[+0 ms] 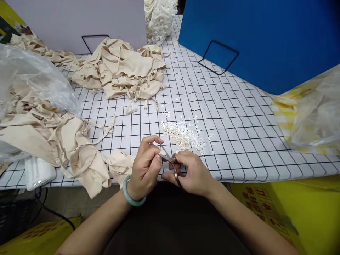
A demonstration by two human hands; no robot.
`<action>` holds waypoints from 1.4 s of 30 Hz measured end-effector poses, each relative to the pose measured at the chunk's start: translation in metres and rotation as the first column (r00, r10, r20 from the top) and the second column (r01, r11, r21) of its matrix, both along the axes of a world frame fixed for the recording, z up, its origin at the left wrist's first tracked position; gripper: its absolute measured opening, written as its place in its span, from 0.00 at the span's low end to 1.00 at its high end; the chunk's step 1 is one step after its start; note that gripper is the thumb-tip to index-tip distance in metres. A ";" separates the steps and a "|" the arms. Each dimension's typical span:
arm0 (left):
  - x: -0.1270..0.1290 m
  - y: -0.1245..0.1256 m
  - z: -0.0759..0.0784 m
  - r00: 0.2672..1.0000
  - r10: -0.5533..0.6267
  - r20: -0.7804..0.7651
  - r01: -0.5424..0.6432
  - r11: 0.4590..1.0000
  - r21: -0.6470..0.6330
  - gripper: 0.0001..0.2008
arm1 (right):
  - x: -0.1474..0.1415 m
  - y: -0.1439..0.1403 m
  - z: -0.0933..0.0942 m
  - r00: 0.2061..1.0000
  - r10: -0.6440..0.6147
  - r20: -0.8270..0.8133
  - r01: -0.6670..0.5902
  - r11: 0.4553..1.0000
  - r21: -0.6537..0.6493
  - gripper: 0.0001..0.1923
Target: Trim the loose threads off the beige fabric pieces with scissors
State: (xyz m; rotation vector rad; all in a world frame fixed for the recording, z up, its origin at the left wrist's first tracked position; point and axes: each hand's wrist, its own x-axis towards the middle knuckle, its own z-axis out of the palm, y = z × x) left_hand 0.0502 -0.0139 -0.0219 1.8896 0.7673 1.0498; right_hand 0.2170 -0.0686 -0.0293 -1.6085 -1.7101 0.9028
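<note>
At the table's front edge my right hand (195, 173) is closed around the handles of a pair of scissors (175, 171). The blades point up and left, to the fingertips of my left hand (147, 166), which wears a pale green bangle (130, 194). That hand pinches a small pale strap end (162, 153) between thumb and fingers, right at the blades. Beige cloth (120, 164) runs in behind the left hand; whether the strap belongs to it is hidden. Just beyond both hands lies a scatter of small white and beige snippets (183, 136).
A heap of beige strapped garments (122, 67) lies at the back left. More beige garments (74, 138) spill from a clear plastic bag (39, 74). A white device (39, 173) with a cable sits front left. Blue (260, 39) and pale (79, 17) boards stand behind.
</note>
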 end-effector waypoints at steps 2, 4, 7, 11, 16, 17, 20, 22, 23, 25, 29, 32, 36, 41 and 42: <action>0.000 0.000 -0.001 1.000 -0.004 0.006 0.004 1.000 0.005 0.13 | -0.001 0.000 -0.001 1.000 0.003 -0.002 -0.003 1.000 -0.005 0.22; 0.000 0.000 -0.001 1.000 -0.006 0.009 0.006 1.000 0.006 0.13 | -0.002 0.000 -0.001 1.000 0.004 0.001 -0.004 1.000 0.000 0.23; 0.000 0.001 -0.002 1.000 -0.011 0.013 0.010 0.999 0.030 0.13 | -0.004 0.000 -0.001 1.000 0.005 0.007 -0.006 0.999 0.040 0.24; 0.001 0.000 -0.001 0.999 -0.022 0.031 0.020 0.998 0.064 0.12 | -0.005 0.000 -0.001 1.000 0.010 0.000 -0.010 0.996 0.089 0.25; 0.001 -0.001 -0.002 0.998 -0.043 0.046 0.040 0.997 0.071 0.12 | -0.007 -0.002 -0.002 1.000 -0.011 -0.003 0.011 0.996 0.087 0.26; 0.001 -0.001 -0.002 0.998 -0.043 0.045 0.039 0.997 0.072 0.11 | -0.007 -0.002 -0.002 1.000 -0.015 -0.008 0.016 0.996 0.086 0.26; 0.000 -0.002 -0.003 0.999 -0.038 0.039 0.035 0.996 0.081 0.11 | -0.007 -0.003 -0.003 1.000 -0.020 -0.022 0.021 0.997 0.078 0.26; 0.000 -0.002 -0.003 0.999 -0.038 0.033 0.035 0.996 0.088 0.11 | -0.008 -0.004 -0.004 0.999 -0.026 -0.024 0.028 0.997 0.073 0.26; 0.001 -0.001 -0.003 0.999 -0.038 0.029 0.035 0.995 0.091 0.11 | -0.007 -0.004 -0.004 0.999 -0.033 -0.024 0.035 0.997 0.071 0.26; 0.001 -0.001 -0.003 0.999 -0.037 0.016 0.036 0.995 0.094 0.11 | -0.007 -0.004 -0.006 0.999 -0.047 -0.022 0.048 0.997 0.065 0.27; 0.005 0.000 -0.002 0.999 -0.043 -0.009 0.044 0.995 0.092 0.11 | -0.004 -0.008 -0.008 0.997 -0.068 -0.027 0.069 0.997 0.027 0.28; 0.009 0.002 -0.003 0.997 -0.071 -0.025 0.074 0.992 0.099 0.11 | 0.000 -0.012 -0.010 0.993 -0.103 -0.052 0.101 0.994 -0.044 0.29; 0.017 0.006 -0.009 0.991 -0.128 -0.041 0.132 0.986 0.100 0.12 | 0.006 -0.017 -0.014 0.976 -0.191 -0.101 0.167 0.963 -0.210 0.30; 0.024 0.007 -0.015 0.991 -0.130 -0.007 0.130 0.991 0.036 0.11 | 0.010 -0.019 -0.017 0.935 -0.308 -0.175 0.234 0.907 -0.350 0.30; 0.022 0.008 -0.014 0.992 -0.123 -0.003 0.123 0.992 0.031 0.11 | 0.012 -0.019 -0.016 0.924 -0.334 -0.188 0.251 0.898 -0.362 0.29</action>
